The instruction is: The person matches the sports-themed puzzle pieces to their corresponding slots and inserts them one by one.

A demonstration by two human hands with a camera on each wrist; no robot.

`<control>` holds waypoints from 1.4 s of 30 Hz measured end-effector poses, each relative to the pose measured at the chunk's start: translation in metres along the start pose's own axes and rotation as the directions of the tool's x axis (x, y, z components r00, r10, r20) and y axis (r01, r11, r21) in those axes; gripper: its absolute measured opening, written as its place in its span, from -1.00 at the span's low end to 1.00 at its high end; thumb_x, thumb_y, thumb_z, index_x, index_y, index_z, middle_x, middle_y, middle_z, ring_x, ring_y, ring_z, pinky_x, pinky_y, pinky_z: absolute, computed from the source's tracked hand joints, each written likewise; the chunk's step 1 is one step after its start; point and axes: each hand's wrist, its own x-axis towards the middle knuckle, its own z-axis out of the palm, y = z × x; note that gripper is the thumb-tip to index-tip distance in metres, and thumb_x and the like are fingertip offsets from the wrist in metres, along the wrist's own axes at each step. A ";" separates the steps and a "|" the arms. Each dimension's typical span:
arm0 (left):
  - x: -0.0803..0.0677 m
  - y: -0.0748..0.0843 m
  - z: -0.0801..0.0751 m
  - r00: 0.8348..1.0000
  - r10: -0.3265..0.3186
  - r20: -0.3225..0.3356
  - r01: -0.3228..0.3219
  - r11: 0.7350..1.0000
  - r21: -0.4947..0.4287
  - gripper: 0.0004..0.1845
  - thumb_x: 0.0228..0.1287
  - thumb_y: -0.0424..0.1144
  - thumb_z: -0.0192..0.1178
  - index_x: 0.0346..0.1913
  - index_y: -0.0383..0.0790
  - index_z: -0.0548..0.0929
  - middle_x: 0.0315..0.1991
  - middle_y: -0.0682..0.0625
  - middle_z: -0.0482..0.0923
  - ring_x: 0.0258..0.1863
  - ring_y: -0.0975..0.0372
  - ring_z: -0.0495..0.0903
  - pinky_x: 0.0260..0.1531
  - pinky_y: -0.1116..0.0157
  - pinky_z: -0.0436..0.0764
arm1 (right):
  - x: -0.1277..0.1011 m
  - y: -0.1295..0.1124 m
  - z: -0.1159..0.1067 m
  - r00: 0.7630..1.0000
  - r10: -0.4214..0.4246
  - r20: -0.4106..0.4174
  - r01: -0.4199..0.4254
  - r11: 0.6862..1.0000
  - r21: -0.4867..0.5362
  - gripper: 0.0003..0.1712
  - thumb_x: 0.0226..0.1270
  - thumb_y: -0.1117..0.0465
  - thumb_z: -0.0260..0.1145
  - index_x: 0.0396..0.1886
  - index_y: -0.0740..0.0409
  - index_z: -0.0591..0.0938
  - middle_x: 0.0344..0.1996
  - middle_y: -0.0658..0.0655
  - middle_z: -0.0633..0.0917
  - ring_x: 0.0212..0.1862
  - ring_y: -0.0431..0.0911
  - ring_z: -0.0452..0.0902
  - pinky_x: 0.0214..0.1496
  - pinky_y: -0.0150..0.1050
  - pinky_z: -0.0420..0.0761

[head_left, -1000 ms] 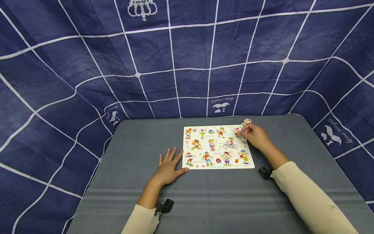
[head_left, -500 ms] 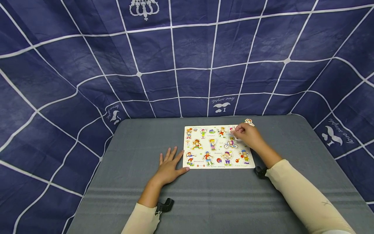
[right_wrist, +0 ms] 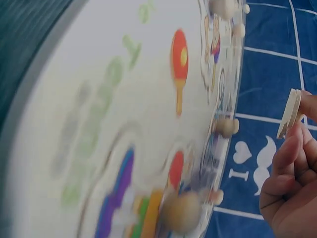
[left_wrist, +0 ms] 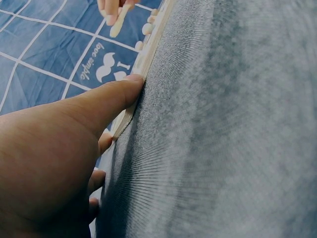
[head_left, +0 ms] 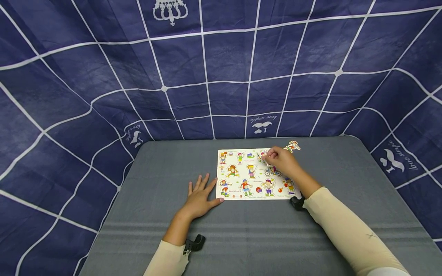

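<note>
A person sits at a gray table (head_left: 155, 230) with a picture puzzle board (head_left: 256, 174) lying flat near the far edge. The board is white and has little cartoon kids playing sports on it, with small round wooden knobs.

The right hand (head_left: 281, 160) is over the top right part of the board. Its fingers are curled, and they pinch a thin flat puzzle piece (right_wrist: 289, 113) by its edge. In the right wrist view the piece is up in the air, just off the board, held between the fingertips (right_wrist: 292, 148). I cannot tell what picture is on it.

The left hand (head_left: 199, 196) lies flat on the table, just beside the left side of the board. Its fingers are straight and spread a little. It holds nothing. In the left wrist view the thumb (left_wrist: 111, 99) touches the edge of the board.

One more piece (head_left: 292, 146), a little cartoon kid, lies alone on the table just past the top right corner of the board.

Behind the table hangs a dark blue cloth (head_left: 221, 65) with white lines.
</note>
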 end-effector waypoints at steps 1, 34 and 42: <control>0.000 0.000 0.000 1.000 0.000 -0.001 0.000 1.000 -0.001 -0.10 0.27 0.36 0.21 0.59 0.15 0.20 0.66 -0.10 -0.07 0.66 -0.10 -0.24 0.52 -0.31 -0.33 | 0.001 -0.002 0.002 1.000 0.002 0.005 -0.002 1.000 0.004 -0.76 0.32 0.07 0.44 -0.27 0.14 0.63 -0.47 0.03 0.60 -0.44 -0.16 0.47 -0.38 -0.35 0.48; 0.002 -0.003 0.004 1.000 -0.005 -0.003 0.005 1.000 0.012 -0.09 0.26 0.39 0.19 0.59 0.17 0.20 0.66 -0.08 -0.07 0.66 -0.09 -0.25 0.53 -0.29 -0.33 | 0.036 -0.045 0.062 0.994 0.085 0.072 -0.084 0.996 -0.019 -0.73 0.35 0.00 0.40 -0.38 0.07 0.60 -0.52 0.01 0.64 -0.44 -0.10 0.49 -0.30 -0.26 0.45; 0.002 -0.002 0.004 1.000 -0.005 -0.002 0.005 1.000 0.012 -0.09 0.26 0.39 0.19 0.59 0.16 0.20 0.66 -0.09 -0.07 0.66 -0.09 -0.25 0.53 -0.29 -0.33 | 0.044 -0.049 0.071 0.988 0.122 0.099 -0.117 0.992 -0.055 -0.71 0.35 -0.01 0.38 -0.44 0.06 0.58 -0.58 -0.02 0.60 -0.51 -0.13 0.44 -0.39 -0.28 0.43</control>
